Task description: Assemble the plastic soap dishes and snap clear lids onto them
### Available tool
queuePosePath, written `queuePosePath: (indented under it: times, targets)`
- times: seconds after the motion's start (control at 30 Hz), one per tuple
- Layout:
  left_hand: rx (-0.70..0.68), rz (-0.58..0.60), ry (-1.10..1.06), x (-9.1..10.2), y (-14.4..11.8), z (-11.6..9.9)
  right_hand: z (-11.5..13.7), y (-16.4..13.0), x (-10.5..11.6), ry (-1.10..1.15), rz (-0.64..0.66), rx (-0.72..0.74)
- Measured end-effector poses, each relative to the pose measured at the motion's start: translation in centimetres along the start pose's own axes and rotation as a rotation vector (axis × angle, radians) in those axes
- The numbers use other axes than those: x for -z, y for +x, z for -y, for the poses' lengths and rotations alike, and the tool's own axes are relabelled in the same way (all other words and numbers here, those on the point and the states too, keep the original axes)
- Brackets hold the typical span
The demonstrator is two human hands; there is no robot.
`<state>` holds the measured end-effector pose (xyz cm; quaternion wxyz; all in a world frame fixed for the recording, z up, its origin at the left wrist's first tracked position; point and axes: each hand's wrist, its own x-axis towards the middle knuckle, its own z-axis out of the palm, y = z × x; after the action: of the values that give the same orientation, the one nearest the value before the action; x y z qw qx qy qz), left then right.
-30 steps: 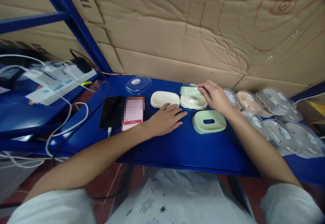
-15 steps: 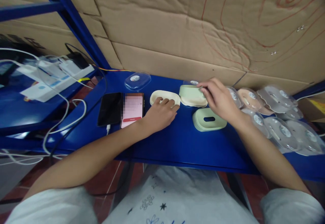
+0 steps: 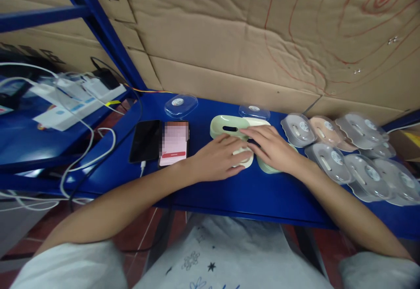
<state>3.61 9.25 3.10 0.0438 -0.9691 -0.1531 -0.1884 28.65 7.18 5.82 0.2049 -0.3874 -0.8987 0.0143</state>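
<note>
A pale green oval tray with a dark slot (image 3: 229,128), resembling a soap dish, lies at the middle of the blue table. My left hand (image 3: 218,158) is just in front of it, its fingers curled over a cream oval dish (image 3: 246,160) that they partly hide. From the right, my right hand (image 3: 271,142) reaches in with fingers stretched out, their tips at the green tray's right end and the thumb apart. Beneath that hand a second green piece (image 3: 267,167) shows in part. Behind its fingers sits another cream piece (image 3: 260,123), mostly covered.
Clear lids with round labels (image 3: 180,105) (image 3: 255,112) lie along the back. Several lidded dishes (image 3: 331,162) cluster at the right. A black phone (image 3: 145,141) and a lit phone (image 3: 175,149) lie left of the hands. A power strip (image 3: 78,107) with cables stands farther left; cardboard (image 3: 210,40) walls the back.
The slotted green tray now lies left of its earlier place. My left hand moved right and nearer with a cream dish; my right hand came down and left from the back pieces.
</note>
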Motion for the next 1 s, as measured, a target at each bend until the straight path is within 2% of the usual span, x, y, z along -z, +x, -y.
queuePosePath:
  times: [0.1, 0.2, 0.37, 0.47, 0.57, 0.7, 0.8, 0.9, 1.0]
  targets:
    - [0.235, 0.073, 0.048, 0.0, -0.1, 0.8, 0.2, -3.3, 1.1, -0.054, 0.035, -0.019]
    - [0.315, 0.193, 0.069, -0.1, -0.3, 1.5, -0.9, -5.3, 0.9, -0.098, 0.002, -0.022]
    - [0.239, 0.212, 0.085, 0.3, -0.3, 1.4, -3.7, -5.8, -0.7, -0.139, -0.176, -0.011]
    - [0.089, 0.195, 0.006, 0.5, -0.2, 0.8, -3.3, -5.7, -0.8, -0.143, -0.276, -0.009]
    - [-0.033, 0.146, -0.069, 0.3, -0.1, 0.3, -1.2, -5.4, -0.7, -0.085, -0.214, 0.041]
    - [-0.032, 0.066, -0.075, 0.3, 0.0, 0.9, 0.8, -5.0, -1.7, -0.014, -0.109, 0.060]
    - [0.034, 0.029, -0.082, 0.5, -0.1, 1.9, 0.4, -5.0, -2.2, 0.084, -0.138, 0.048]
    - [0.068, -0.024, -0.115, 0.5, -0.1, 2.7, -0.3, -5.3, -1.7, 0.165, -0.168, 0.022]
    - [0.018, -0.005, -0.122, 0.1, -0.2, 2.9, -0.3, -5.7, -0.6, 0.148, -0.095, 0.015]
